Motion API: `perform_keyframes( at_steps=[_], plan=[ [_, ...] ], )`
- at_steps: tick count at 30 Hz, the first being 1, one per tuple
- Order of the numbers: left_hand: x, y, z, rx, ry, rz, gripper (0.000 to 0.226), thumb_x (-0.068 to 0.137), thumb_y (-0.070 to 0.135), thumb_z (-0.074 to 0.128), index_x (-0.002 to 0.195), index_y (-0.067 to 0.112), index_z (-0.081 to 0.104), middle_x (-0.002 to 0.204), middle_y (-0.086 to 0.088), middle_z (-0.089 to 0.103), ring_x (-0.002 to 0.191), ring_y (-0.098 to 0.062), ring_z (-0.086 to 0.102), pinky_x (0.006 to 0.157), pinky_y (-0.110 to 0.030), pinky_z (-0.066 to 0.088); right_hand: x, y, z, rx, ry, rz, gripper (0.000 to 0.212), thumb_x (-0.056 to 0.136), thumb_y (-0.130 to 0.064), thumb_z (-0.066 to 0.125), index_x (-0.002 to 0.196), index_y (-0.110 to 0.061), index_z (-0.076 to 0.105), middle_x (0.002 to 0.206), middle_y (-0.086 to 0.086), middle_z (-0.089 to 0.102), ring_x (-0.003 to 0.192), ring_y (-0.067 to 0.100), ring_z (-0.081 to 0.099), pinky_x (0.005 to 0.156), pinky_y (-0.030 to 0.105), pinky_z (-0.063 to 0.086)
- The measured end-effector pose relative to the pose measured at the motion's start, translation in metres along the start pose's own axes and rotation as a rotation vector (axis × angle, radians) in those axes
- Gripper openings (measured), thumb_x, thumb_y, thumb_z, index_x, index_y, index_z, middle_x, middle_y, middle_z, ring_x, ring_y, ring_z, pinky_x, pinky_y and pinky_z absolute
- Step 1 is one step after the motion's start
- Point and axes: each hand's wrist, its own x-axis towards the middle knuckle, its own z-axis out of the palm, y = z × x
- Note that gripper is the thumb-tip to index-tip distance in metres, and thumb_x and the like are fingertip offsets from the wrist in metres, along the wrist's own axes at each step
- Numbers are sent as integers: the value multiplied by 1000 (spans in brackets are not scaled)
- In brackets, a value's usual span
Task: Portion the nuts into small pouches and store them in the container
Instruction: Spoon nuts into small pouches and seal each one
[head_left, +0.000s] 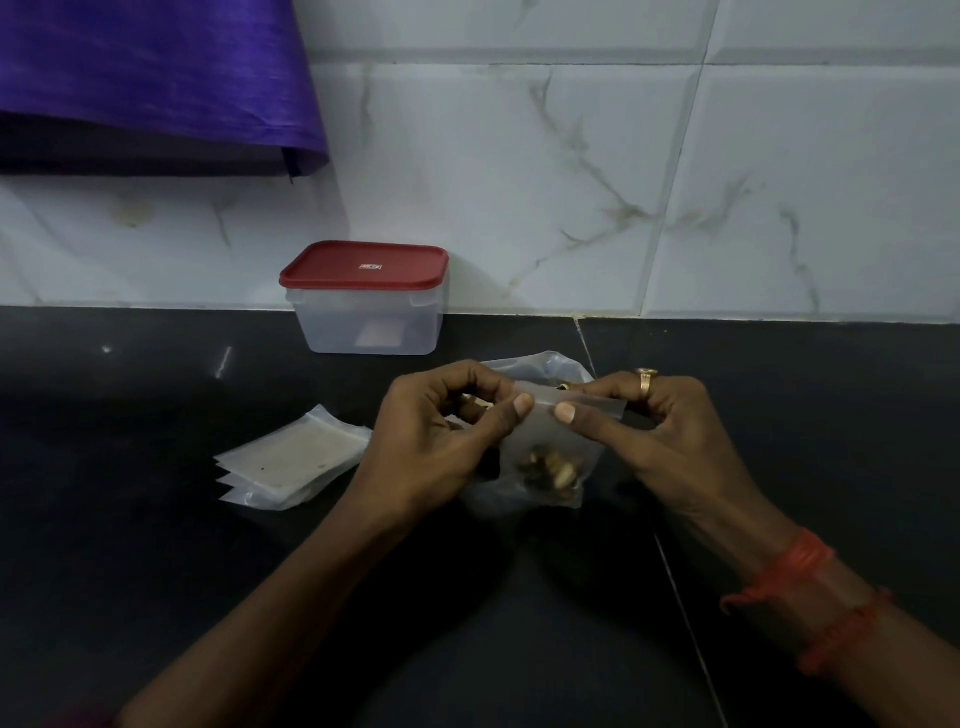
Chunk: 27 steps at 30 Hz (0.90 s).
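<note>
Two forearms enter from the lower edge; right wrist carries two red thread bands. Count: two hands, one held pouch, one bulk bag, one container, one stack of empties.

Left hand and right hand meet at frame centre, each pinching the top edge of a small clear plastic pouch between thumb and curled fingers, thumbs close together on the near face. One gold ring on the right hand.

Pouch orientation: mouth edge uppermost, running left-right across the frame, dipping slightly to the right; body hangs from it toward the lower frame. Brown nuts sit bunched at its bottom end; number cannot be counted.

Just behind the hands, a larger crumpled clear plastic bag lies on the black stone countertop.

Left of centre: flat stack of empty clear pouches, at least three corners fanned out; exact count unclear.

Upper left of the hands, against the white marbled tile wall: one translucent rectangular container, red lid on. Purple cloth hangs at upper left.
</note>
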Motion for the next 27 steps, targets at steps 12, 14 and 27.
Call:
perform_keyframes(
  at_steps=[12, 14, 27],
  plan=[
    [5, -9, -24, -114, 246, -129, 17, 83, 31, 67, 93, 18, 72, 87, 0, 73, 71, -14, 69, 55, -24, 55, 12, 4, -44, -72, 155, -18, 19, 67, -42, 80, 78, -26, 78, 82, -8, 78, 81, 8, 73, 75, 19, 56],
    [7, -8, -37, -152, 287, -149, 16, 83, 31, 66, 94, 19, 71, 92, -2, 74, 78, -18, 72, 58, -24, 56, 13, 1, -56, -103, 160, -21, 22, 68, -44, 78, 85, -30, 78, 87, -11, 78, 84, 8, 73, 79, 20, 57],
    [4, 9, -13, -451, 275, -273, 21, 91, 18, 57, 105, 6, 65, 96, -4, 76, 86, -19, 73, 75, -35, 62, -9, -5, 17, -233, -15, 9, 23, 74, -48, 81, 94, -41, 73, 85, -24, 74, 79, -6, 69, 73, 7, 51]
  ],
)
